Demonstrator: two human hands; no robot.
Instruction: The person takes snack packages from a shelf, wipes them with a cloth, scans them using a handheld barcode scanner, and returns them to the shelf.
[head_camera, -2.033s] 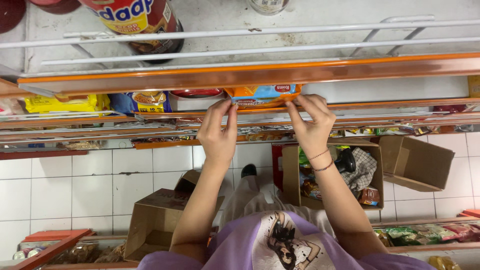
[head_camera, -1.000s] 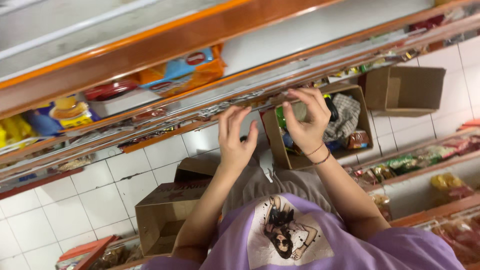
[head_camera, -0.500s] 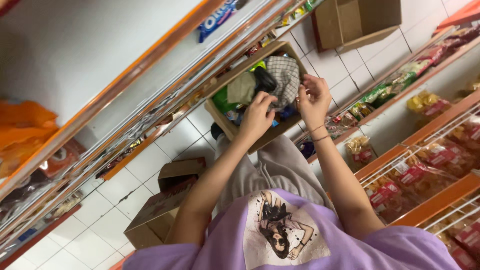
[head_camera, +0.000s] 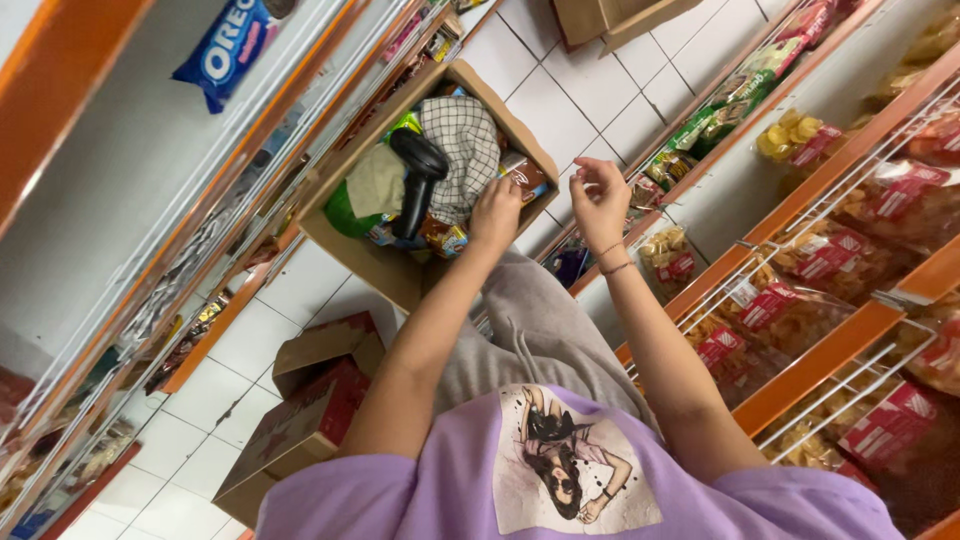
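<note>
- Cardboard box (head_camera: 385, 265) of snack packets: my left hand (head_camera: 495, 212) reaches in, fingers curled, grasp hidden.
- My right hand (head_camera: 600, 195) hovers empty, loosely open.
- Risk: black handheld scanner (head_camera: 415, 180) could get knocked loose.

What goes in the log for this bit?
left hand: inside cardboard box, on snack packets | right hand: empty, above box edge

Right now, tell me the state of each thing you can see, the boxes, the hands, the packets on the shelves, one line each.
Open brown cardboard box: flaps up, full of packets, a checked cloth and a black handheld scanner.
Left hand: reaching into that box, fingers curled on the packets; grip unclear.
Right hand: raised over the box edge, fingers loosely curled, empty.
Red and brown carton: on the tiled floor, flaps open.
Blue biscuit packet: sealed, lying on the white shelf.
Clear snack bags: sealed, stacked on the orange shelves.
</note>
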